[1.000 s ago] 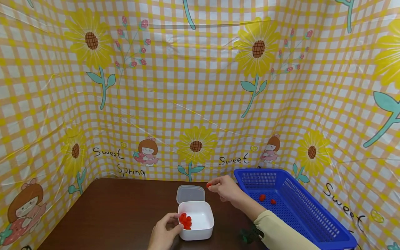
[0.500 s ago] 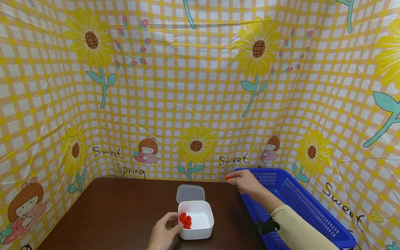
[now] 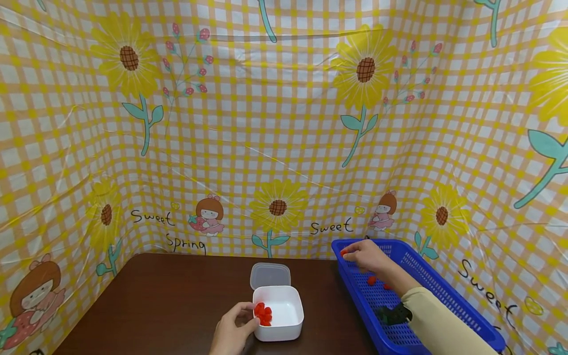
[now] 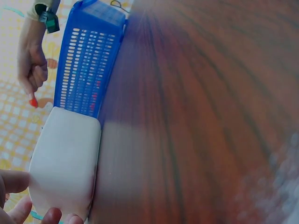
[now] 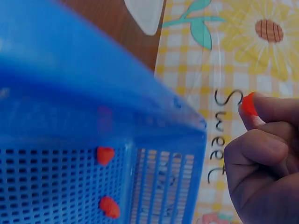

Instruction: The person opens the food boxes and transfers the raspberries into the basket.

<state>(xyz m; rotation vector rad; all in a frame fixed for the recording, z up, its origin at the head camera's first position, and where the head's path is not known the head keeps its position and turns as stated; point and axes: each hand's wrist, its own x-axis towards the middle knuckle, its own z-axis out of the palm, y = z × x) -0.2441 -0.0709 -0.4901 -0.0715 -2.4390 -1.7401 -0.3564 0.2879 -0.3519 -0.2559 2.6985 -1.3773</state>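
A white square box (image 3: 288, 308) stands on the dark table, with a cluster of small red pieces (image 3: 263, 314) at its left inside. My left hand (image 3: 235, 328) holds the box at its left side, thumb and fingers spread along the wall; the left wrist view shows fingertips (image 4: 53, 215) against it. My right hand (image 3: 370, 257) is raised over the far left corner of a blue basket (image 3: 477, 331), pinching a small red piece (image 5: 250, 103) between thumb and finger. Two more red lumps, one of them a rough-surfaced piece (image 5: 110, 206), lie on the basket floor.
A translucent grey lid (image 3: 270, 275) lies flat on the table (image 3: 177, 296) just behind the box. Checked sunflower cloth (image 3: 284, 123) hangs behind and along both sides. The basket's raised rim runs down the right side of the table.
My right hand has moved right with the red piece, from near the lid to over the basket's far corner. The left hand and the box have stayed put.
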